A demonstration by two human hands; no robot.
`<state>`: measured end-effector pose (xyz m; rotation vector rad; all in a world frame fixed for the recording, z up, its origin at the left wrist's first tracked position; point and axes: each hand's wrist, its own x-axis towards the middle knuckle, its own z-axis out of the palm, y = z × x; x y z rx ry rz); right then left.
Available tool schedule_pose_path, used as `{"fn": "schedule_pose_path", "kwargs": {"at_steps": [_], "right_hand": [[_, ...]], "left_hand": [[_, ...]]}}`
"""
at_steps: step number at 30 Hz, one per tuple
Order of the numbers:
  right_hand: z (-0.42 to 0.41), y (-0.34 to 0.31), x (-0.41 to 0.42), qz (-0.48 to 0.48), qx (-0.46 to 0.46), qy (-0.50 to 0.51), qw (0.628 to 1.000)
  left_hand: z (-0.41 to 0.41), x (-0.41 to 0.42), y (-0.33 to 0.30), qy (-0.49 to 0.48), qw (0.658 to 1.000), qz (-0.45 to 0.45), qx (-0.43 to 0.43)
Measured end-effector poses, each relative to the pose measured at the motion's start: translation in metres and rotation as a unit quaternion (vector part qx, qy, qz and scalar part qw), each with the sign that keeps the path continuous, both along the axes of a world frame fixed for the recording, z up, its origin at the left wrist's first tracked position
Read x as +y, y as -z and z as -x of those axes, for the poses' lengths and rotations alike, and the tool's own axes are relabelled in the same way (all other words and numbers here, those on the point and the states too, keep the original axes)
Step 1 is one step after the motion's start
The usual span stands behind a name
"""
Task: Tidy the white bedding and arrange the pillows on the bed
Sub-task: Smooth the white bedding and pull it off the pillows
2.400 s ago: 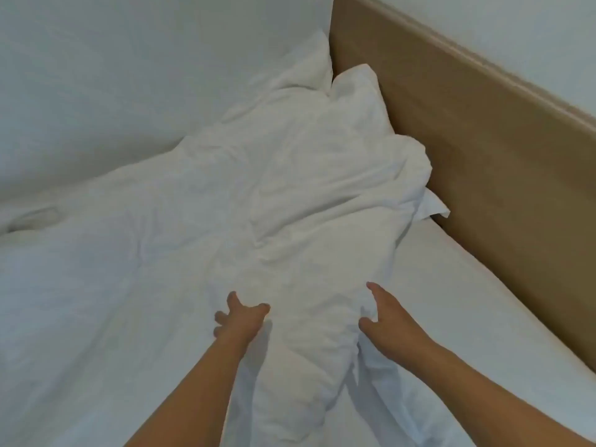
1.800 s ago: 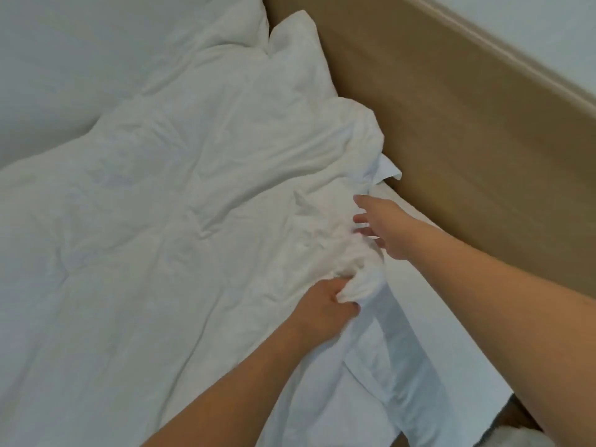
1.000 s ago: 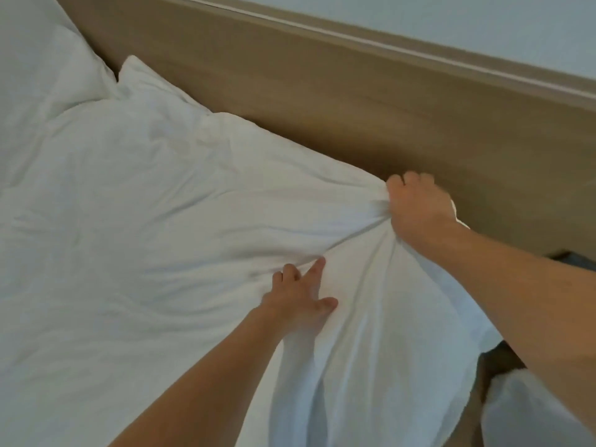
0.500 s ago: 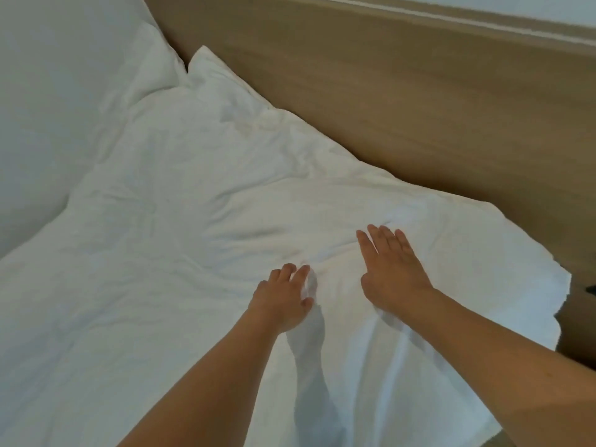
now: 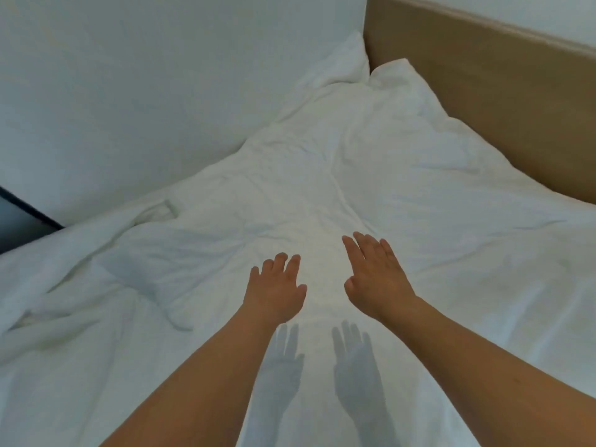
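Observation:
A rumpled white duvet (image 5: 322, 195) covers the whole bed, with creases and a folded ridge at the left. Two white pillow corners (image 5: 396, 75) poke out at the far end, next to the headboard and the wall. My left hand (image 5: 275, 293) and my right hand (image 5: 375, 279) hover side by side above the middle of the duvet, palms down, fingers straight and holding nothing. Their shadows fall on the cloth just below them.
A tan wooden headboard (image 5: 490, 88) runs along the right side. A white wall (image 5: 145, 91) borders the bed at the left and back. A dark object (image 5: 19, 221) shows at the left edge beyond the bedding.
My right hand let go of the duvet edge it had pulled to the headboard. Both hands flattened on the cloth and have now lifted off it. The view swung left.

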<state>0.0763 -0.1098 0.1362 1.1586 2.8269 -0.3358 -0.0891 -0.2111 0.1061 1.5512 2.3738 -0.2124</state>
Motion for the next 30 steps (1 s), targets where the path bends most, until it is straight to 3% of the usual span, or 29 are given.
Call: {"fn": "schedule_pose_path", "kwargs": {"at_steps": [5,11,20,25,30], "right_hand": [[0.086,-0.026,-0.112,0.035,0.04,-0.016,0.998],[0.177,-0.034,-0.193,0.04,0.049,-0.091,0.994],[0.299,-0.014,-0.344,0.062,0.038,-0.097,0.993],[0.408,-0.002,-0.417,0.058,0.063,-0.119,0.989],[0.513,0.039,-0.451,0.044,0.085,-0.158,0.983]], "left_hand": [[0.082,-0.134,-0.04,-0.005,0.999,0.037,0.023],[0.18,-0.238,-0.064,-0.114,0.992,0.029,0.049],[0.3,-0.386,-0.038,-0.137,0.988,0.062,0.027],[0.405,-0.485,-0.026,-0.216,0.975,0.043,0.038],[0.491,-0.522,0.019,-0.275,0.961,0.011,0.019]]}}
